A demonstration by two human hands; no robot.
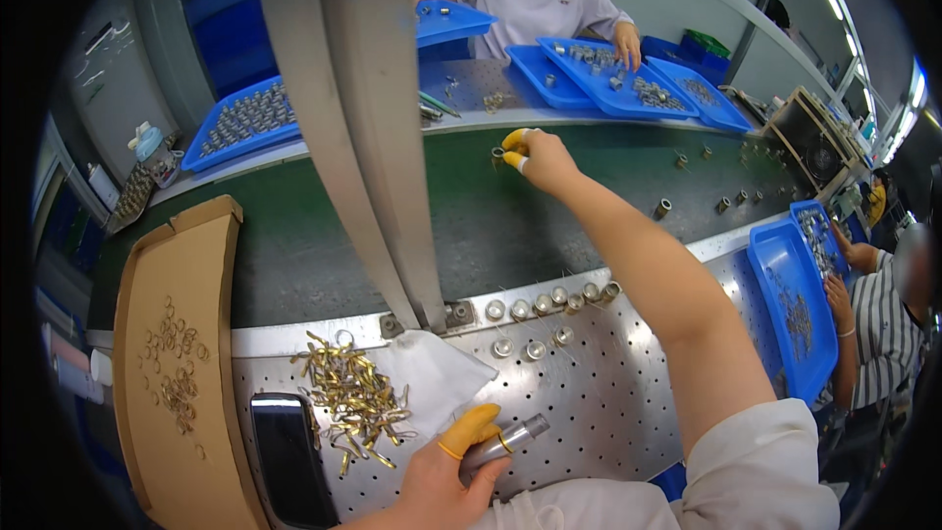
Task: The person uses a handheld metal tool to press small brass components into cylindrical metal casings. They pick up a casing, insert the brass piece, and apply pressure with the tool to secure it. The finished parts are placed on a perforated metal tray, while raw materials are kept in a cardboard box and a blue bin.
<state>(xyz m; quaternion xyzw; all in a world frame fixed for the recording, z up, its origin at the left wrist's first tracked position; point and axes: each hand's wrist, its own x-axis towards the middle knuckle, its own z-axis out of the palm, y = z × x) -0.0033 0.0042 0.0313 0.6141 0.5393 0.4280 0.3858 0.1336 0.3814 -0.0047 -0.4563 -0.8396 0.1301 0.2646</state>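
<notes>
My left hand [444, 476], with a yellow finger cot, is wrapped round a grey metal tube [508, 440] that points to the right above the perforated metal table. Stretched far forward, my right hand [545, 161] pinches a small metal cylinder [497, 154] over the green conveyor belt [471, 206]; yellow cots cover its thumb and fingertip. Several short metal cylinders [535, 350] with thin wires stand on the table's far edge, below my right forearm. A heap of brass-coloured clips [353, 393] lies beside a white cloth [432, 378], near my left hand.
A cardboard tray [221, 334] of small rings and a black phone [287, 451] lie at left. A metal post [378, 137] rises ahead. More cylinders [663, 207] stand on the belt at right. Blue trays [795, 304] and two co-workers [549, 5] are beyond.
</notes>
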